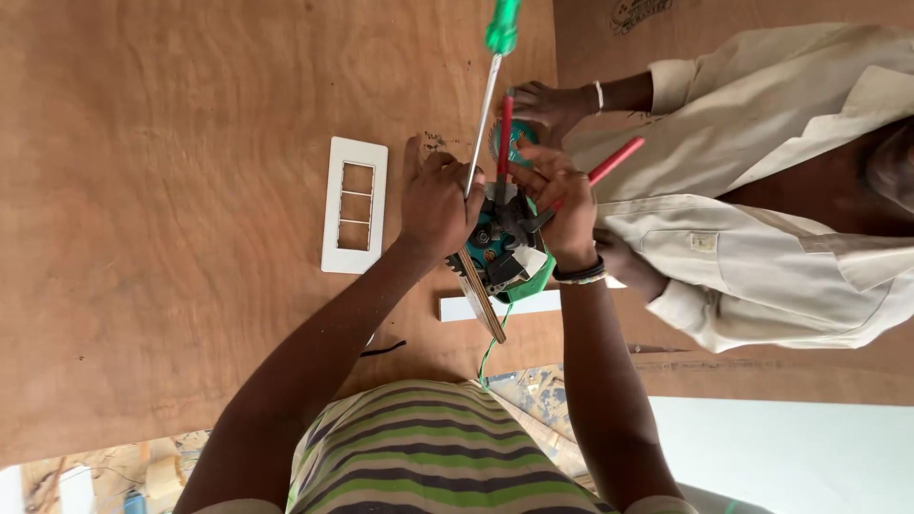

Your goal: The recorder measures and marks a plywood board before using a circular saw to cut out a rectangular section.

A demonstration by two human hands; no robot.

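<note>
Plywood board (190, 190) fills the view. Left hand (438, 205) clenched on green-handled screwdriver (490, 86); right hand (562, 205) gripping red-handled pliers (614, 160). Green switch box (505, 249) between both hands; white faceplate (354, 205) just left.

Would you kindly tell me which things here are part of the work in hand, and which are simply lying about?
In use:
- left hand holding the green-handled screwdriver
- right hand gripping red-handled pliers
- green electrical box under both hands

Lying about:
- white switch frame on the plywood board
- white strip
- co-worker's hand nearby
</note>
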